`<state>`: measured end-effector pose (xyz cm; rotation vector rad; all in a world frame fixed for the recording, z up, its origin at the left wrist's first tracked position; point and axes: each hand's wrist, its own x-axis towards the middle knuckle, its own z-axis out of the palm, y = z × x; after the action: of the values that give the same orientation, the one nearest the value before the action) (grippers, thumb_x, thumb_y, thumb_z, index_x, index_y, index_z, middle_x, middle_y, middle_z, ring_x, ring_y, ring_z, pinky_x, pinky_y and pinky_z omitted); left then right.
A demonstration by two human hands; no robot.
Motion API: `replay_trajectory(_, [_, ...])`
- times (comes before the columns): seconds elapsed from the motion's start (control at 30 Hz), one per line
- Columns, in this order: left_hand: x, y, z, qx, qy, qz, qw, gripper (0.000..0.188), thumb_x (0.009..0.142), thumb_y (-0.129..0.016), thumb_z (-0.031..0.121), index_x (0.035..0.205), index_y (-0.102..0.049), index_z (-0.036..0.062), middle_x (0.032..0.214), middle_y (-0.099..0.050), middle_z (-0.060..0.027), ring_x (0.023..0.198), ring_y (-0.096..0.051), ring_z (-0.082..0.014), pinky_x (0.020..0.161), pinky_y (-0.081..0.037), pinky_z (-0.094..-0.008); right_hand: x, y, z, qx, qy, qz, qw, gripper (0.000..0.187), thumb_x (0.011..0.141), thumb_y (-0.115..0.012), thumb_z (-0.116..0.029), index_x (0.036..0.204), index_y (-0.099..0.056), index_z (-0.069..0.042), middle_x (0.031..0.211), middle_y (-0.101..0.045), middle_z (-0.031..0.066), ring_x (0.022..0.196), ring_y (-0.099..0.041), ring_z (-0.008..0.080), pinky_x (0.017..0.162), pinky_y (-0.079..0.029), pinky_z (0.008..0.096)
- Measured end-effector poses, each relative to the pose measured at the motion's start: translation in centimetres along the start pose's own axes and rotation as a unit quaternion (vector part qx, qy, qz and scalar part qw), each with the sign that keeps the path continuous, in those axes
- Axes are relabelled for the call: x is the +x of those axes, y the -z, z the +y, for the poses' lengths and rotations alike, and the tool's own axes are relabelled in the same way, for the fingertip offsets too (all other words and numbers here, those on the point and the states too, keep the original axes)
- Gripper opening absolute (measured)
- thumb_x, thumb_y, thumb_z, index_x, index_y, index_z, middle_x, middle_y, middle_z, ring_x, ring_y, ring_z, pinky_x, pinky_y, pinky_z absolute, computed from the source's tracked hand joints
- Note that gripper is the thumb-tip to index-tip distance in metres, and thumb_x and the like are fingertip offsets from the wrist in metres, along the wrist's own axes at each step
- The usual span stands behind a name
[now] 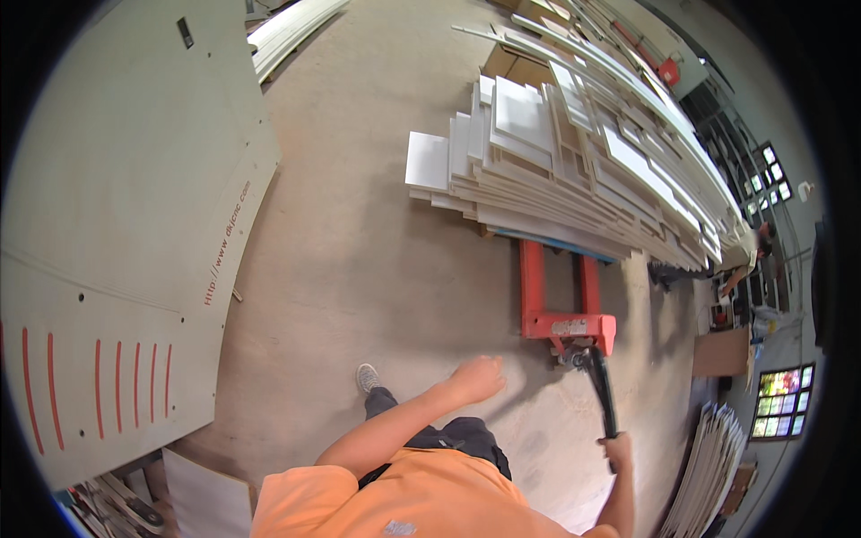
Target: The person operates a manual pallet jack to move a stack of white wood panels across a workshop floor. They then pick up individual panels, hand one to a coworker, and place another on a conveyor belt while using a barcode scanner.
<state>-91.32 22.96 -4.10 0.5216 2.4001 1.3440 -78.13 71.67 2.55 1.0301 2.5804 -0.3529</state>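
Observation:
My right hand (617, 448) is wrapped round the black handle (601, 394) of a red pallet jack (560, 325), low on the right. The jack's two forks run in beneath a big stack of white boards (538, 170), which rests on a blue-edged pallet (560, 244). In front of my body my left hand (480, 379) hangs in the air with its fingers curled in. Nothing shows in it, and it is apart from the jack.
A large grey machine cabinet (117, 206) with red stripes fills the left side. More boards (708, 466) lean upright at the lower right. Beyond the stack, at the right, another person (744, 255) bends over. Long white strips (291, 31) lie at the far left.

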Motion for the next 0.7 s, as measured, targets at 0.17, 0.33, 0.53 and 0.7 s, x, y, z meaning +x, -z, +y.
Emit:
replay_trajectory(0.17, [-2.1,1.9,-2.4,0.037,0.072,-0.044,0.996,0.035,0.088,-0.062,0.029,0.099,-0.063,-0.0036,0.094,-0.068,-0.026,0.092,-0.066,-0.0434,0.08,-0.054,-0.0521,4.5,8.3,0.2,-0.072,-0.032,0.174,0.982,0.028,0.065,-0.073,-0.01,0.089,-0.074,0.005,0.079,-0.07,0.0277,0.08,-0.072,0.0412,0.073,-0.053,0.0483])
replay_trajectory(0.33, [-5.8,1.2,-3.9,0.087,0.049,-0.139,0.985,0.037,0.089,-0.062,0.03,0.102,-0.063,-0.0051,0.094,-0.069,-0.0256,0.091,-0.066,-0.0435,0.08,-0.054,-0.0517,6.7,11.3,-2.8,-0.082,0.043,0.287,0.954,0.03,0.078,-0.063,-0.013,0.101,-0.071,0.004,0.096,-0.07,0.0306,0.095,-0.068,0.0454,0.08,-0.054,0.0517])
replay_trajectory(0.53, [-7.5,-0.3,-2.9,0.122,0.055,-0.215,0.967,0.03,0.087,-0.063,0.023,0.1,-0.067,-0.0034,0.095,-0.07,-0.025,0.094,-0.067,-0.0426,0.084,-0.054,-0.0505,-4.2,-3.5,-6.2,-0.114,-0.065,0.298,0.945,0.017,0.085,-0.062,-0.017,0.099,-0.066,-0.008,0.091,-0.071,0.0207,0.087,-0.069,0.0406,0.074,-0.054,0.0528])
replay_trajectory(0.7, [-7.5,-0.8,-2.3,0.144,0.017,-0.255,0.956,0.025,0.085,-0.062,0.018,0.096,-0.07,-0.0027,0.095,-0.071,-0.0244,0.093,-0.068,-0.0422,0.084,-0.055,-0.0506,-12.2,-20.7,-12.8,-0.079,0.016,0.068,0.994,0.025,0.077,-0.074,-0.024,0.093,-0.073,-0.005,0.093,-0.073,0.0203,0.091,-0.071,0.0392,0.08,-0.055,0.05])
